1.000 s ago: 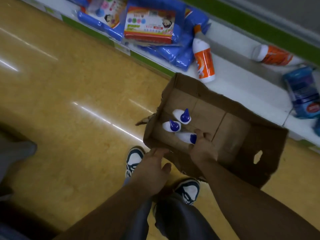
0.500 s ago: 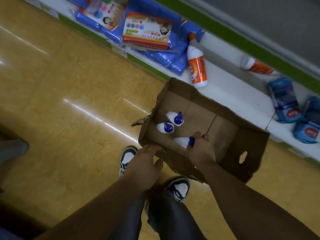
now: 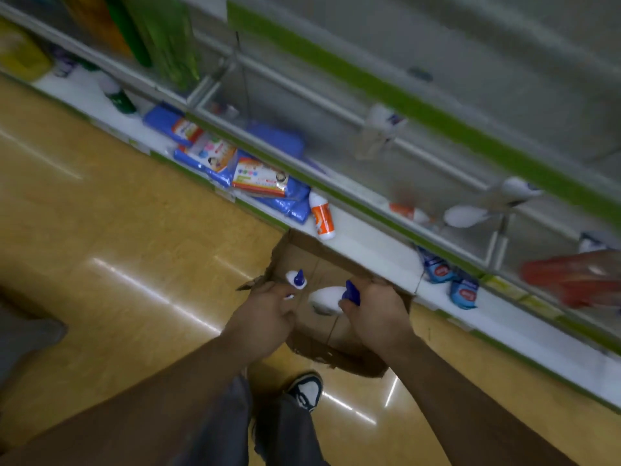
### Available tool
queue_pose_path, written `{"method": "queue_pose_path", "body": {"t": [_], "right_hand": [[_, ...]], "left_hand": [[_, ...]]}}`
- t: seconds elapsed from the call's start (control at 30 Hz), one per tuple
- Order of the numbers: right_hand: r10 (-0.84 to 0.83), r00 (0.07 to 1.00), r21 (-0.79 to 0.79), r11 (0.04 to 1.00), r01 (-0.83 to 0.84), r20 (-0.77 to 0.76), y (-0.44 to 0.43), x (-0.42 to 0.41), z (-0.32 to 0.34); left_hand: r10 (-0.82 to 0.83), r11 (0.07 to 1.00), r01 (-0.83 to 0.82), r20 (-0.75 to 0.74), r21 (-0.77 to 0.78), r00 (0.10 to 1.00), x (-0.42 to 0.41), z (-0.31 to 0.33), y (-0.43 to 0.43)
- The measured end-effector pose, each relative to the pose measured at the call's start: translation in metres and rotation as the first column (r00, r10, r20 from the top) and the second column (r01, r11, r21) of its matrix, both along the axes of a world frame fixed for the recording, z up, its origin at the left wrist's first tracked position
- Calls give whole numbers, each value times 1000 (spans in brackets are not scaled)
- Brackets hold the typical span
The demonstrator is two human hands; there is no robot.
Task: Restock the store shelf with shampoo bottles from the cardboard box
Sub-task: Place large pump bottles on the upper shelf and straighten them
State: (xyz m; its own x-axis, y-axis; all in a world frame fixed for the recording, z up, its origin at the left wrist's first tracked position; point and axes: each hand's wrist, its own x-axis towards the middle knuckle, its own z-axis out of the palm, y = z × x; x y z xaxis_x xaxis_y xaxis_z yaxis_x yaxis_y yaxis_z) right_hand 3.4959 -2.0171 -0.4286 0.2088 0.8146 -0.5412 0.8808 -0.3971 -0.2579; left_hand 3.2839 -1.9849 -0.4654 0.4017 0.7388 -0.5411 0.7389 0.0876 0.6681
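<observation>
Your right hand [image 3: 376,311] grips the shampoo bottle [image 3: 324,297], fingers curled round its blue cap [image 3: 352,291], above the near edge of the cardboard box [image 3: 336,349]. The bottle lies almost level, its long axis crosswise, with the base towards your left hand [image 3: 268,314]. That hand's fingers are curled at the box's near left corner. A sliver of white shows beside them, but whether they pinch a bottle or the rim cannot be told. A second bottle [image 3: 295,279] sits by the box's left wall. The shelf [image 3: 369,242] lies just beyond the box's far edge, so your right hand is nearer. Expect to turn the bottle upright.
</observation>
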Motion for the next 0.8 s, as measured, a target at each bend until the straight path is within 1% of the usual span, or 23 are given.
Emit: {"method": "queue_pose_path", "body": {"t": [0.1,0.23,0.33,0.4,0.47,0.5,0.67,0.8], "right_hand": [[3,999,41,999,-1,-34,1,6,93],[38,999,143,989,-35,-20,-3,9,217],[84,996,206,975,-84,9,-7,11,306],[113,993,244,962,-121,46,-9,12,364],[140,987,293,943,-157,77,-13,14,421],[154,984,321,931,-176,92,-16,14,448],[166,979,456,867,-202,119,-32,16,563],[148,985,582,795,-170,85,-40,12,629]], "left_hand": [[-36,997,34,29,66,999,8,69,5],[-111,988,99,105,115,988,20,164,16],[-152,983,131,175,129,973,22,233,19],[-206,967,169,198,190,958,23,282,20],[-269,946,204,259,252,928,25,333,19],[-286,944,210,311,255,907,27,358,19],[-286,958,225,540,178,792,34,465,9],[-283,959,192,641,210,713,36,532,3]]}}
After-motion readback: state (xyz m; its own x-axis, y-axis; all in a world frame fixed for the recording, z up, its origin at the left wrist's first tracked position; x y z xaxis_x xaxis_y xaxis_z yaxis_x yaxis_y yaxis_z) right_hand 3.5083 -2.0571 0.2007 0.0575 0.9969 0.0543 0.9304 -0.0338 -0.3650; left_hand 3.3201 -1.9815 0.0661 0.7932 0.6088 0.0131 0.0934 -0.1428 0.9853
